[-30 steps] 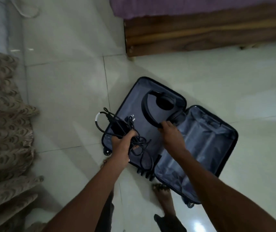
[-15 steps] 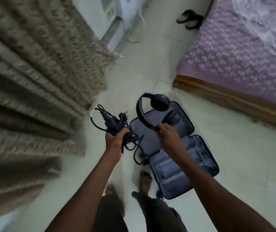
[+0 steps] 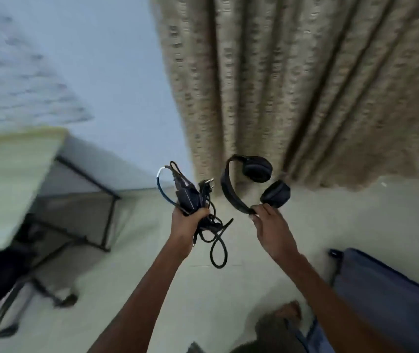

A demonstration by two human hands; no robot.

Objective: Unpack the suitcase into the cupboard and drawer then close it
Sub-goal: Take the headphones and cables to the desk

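My left hand (image 3: 187, 221) grips a tangled bundle of black charger cables (image 3: 193, 200) with a plug sticking up and loops hanging below. My right hand (image 3: 270, 225) pinches the band of black over-ear headphones (image 3: 251, 184), whose two ear cups point up and right. Both are held out in front of me at mid-height. The open suitcase (image 3: 391, 299), dark with a grey-blue lining, lies on the floor at the lower right, partly cut off by the frame. No cupboard or drawer is in view.
A beige patterned curtain (image 3: 292, 85) hangs straight ahead. A light-topped desk (image 3: 7, 179) with a black metal frame stands at the left, a dark chair base (image 3: 25, 296) under it. Pale tiled floor (image 3: 381, 215) lies between. My bare foot (image 3: 288, 310) shows at the bottom.
I have turned away from the suitcase and bed toward the curtain and desk. Both hands lifted the cables and headphones out of the suitcase and carry them along.
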